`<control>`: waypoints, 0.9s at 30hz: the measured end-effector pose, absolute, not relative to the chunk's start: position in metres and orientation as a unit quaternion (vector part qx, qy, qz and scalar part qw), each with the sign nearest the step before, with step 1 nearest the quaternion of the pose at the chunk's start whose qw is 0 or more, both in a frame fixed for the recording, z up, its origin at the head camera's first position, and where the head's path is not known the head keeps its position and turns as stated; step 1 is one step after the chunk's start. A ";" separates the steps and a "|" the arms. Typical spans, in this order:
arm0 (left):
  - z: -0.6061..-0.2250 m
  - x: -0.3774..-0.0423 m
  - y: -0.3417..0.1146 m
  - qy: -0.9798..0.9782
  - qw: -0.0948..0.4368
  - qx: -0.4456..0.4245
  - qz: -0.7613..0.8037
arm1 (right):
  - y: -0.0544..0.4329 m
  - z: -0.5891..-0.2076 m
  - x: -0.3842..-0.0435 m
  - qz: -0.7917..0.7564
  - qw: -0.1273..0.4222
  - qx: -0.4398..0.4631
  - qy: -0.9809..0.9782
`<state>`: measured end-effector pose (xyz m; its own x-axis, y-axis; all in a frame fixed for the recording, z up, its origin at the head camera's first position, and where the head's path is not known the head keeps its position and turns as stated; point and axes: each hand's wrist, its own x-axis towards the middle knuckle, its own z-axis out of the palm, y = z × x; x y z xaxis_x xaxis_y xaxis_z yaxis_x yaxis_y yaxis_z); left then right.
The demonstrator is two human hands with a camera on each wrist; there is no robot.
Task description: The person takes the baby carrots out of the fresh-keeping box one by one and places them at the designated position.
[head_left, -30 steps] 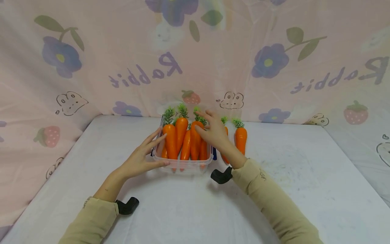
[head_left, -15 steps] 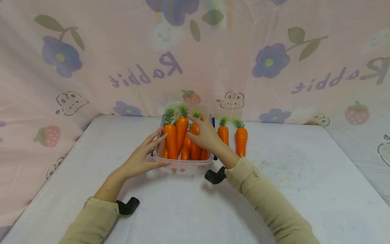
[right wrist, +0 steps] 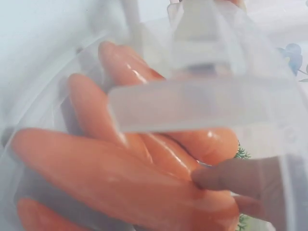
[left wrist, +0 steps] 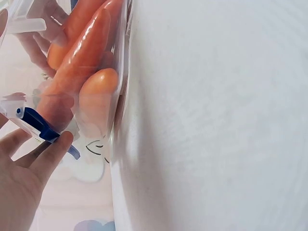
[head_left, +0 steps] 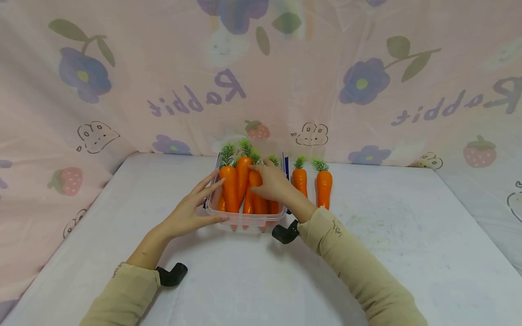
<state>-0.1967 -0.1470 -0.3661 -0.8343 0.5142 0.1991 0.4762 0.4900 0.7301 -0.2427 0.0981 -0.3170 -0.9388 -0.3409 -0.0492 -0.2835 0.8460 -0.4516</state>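
Note:
A clear plastic box [head_left: 248,218] with blue side latches holds several orange carrots with green tops. The left hand [head_left: 183,217] spans the box's front left corner, fingers fairly straight; its thumb touches the front rim, other fingers the left side. In the left wrist view, a fingertip lies at a blue latch [left wrist: 39,126]. Reaching into the box, the right hand [head_left: 277,182] grips a carrot [head_left: 256,181] near its leafy end, thumb on the near side. In the right wrist view, that carrot [right wrist: 110,175] lies slanted beside others, with part of the hand hidden.
Two more carrots lie on the white table to the right of the box, one nearer [head_left: 299,179] and one farther out [head_left: 324,185]. Behind stands a patterned cloth backdrop [head_left: 277,90]. Black curved pieces [head_left: 173,275] are fixed at both wrists.
The right hand has moved left and lower over the box, and its fingers now close round a carrot, which has shifted slightly left. The left hand stays at the box corner.

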 end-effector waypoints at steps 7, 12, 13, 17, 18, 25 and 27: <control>-0.366 -0.197 -0.147 0.861 0.027 0.287 0.420 | 0.098 -0.318 -0.240 -0.180 0.061 -0.200 0.961; -0.365 -0.196 -0.146 0.861 0.026 0.286 0.419 | 0.099 -0.320 -0.238 -0.196 0.038 -0.221 0.955; -0.365 -0.196 -0.146 0.862 0.026 0.285 0.419 | 0.099 -0.321 -0.237 -0.204 0.031 -0.222 0.953; -0.364 -0.196 -0.146 0.861 0.025 0.285 0.419 | 0.100 -0.323 -0.236 -0.229 0.003 -0.225 0.947; -0.364 -0.196 -0.146 0.861 0.025 0.285 0.419 | 0.100 -0.323 -0.236 -0.233 -0.004 -0.227 0.946; -0.365 -0.197 -0.146 0.862 0.023 0.287 0.416 | 0.102 -0.326 -0.235 -0.274 -0.035 -0.228 0.934; -0.365 -0.197 -0.146 0.863 0.024 0.286 0.415 | 0.103 -0.327 -0.235 -0.293 -0.054 -0.232 0.926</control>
<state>-0.1968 -0.1464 -0.3648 -0.8355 0.5132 0.1963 0.4737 0.4916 0.7308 -0.2347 0.1033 -0.3274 -0.8867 -0.3975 0.2362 -0.4610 0.7206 -0.5179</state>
